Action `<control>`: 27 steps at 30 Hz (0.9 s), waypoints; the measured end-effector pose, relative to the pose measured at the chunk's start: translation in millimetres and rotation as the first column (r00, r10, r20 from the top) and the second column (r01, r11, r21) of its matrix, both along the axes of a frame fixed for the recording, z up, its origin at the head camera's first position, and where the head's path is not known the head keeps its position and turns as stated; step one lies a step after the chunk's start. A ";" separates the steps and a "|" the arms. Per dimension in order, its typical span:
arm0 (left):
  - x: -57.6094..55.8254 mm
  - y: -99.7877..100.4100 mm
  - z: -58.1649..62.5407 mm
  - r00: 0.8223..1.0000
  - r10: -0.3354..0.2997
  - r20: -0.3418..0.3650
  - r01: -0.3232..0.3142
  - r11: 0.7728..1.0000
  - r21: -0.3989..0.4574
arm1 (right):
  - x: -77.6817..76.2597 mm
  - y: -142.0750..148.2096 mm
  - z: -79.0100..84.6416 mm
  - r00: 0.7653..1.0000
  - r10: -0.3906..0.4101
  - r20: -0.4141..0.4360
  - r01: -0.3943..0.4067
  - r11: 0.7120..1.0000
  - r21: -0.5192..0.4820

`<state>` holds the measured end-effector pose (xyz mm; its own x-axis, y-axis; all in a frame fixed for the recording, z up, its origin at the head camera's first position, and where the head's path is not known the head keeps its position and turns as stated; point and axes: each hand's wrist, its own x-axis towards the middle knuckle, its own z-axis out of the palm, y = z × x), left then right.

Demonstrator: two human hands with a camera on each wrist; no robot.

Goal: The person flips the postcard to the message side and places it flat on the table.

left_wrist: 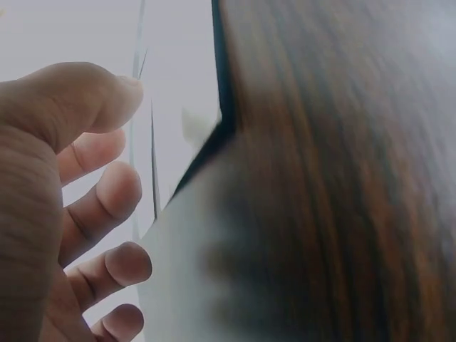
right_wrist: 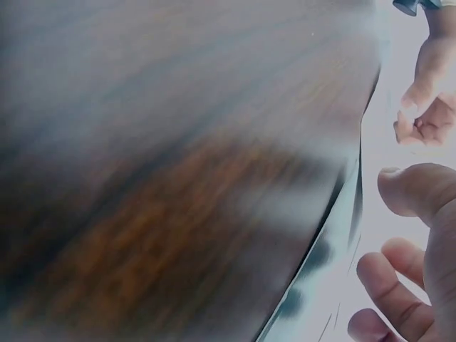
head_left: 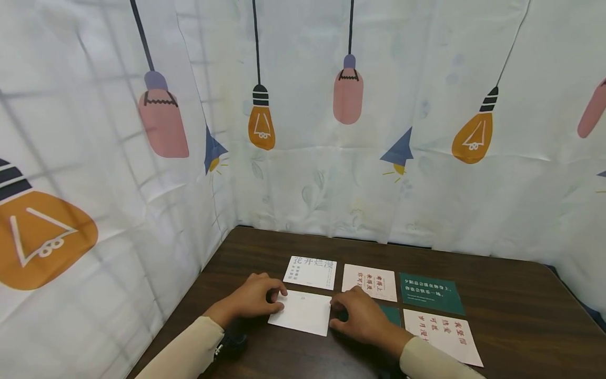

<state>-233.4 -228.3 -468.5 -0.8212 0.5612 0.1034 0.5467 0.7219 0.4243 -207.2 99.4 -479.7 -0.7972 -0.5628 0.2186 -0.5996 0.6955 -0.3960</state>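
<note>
A blank-looking white card lies on the dark wooden table, between my two hands. My left hand is at its left edge, thumb and index finger apart. The left wrist view shows the left hand's fingers loosely bent, nothing pinched. At the card's right edge is my right hand, its fingertips at or touching the edge. In the right wrist view the right hand has its thumb and fingers spread apart. Partly under the right hand, a green card shows.
Behind the blank card lies a white card with grey writing. A pale pink card, a green card and another pink card with red writing lie to the right. Printed curtains hang behind the table.
</note>
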 end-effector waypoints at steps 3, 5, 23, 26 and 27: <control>0.2 5.2 1.8 1.000 -0.009 0.003 0.009 1.000 -0.001 | 0.7 3.6 1.0 1.000 -0.003 -0.011 0.003 1.000 0.003; -0.2 8.8 2.7 1.000 -0.016 0.001 0.016 1.000 0.000 | 1.5 6.0 1.8 1.000 -0.006 -0.015 0.006 1.000 0.007; 0.7 39.8 6.9 0.992 -0.122 -0.032 0.122 0.992 -0.001 | 7.1 30.6 7.7 0.998 -0.050 0.023 0.050 0.998 0.027; -0.4 44.3 6.4 0.990 -0.134 -0.046 0.134 0.991 -0.005 | 8.3 34.0 9.0 0.998 -0.064 0.016 0.064 0.998 0.026; -0.6 45.8 6.6 0.989 -0.137 -0.051 0.137 0.991 -0.008 | 9.1 34.9 9.6 0.998 -0.067 0.016 0.067 0.997 0.024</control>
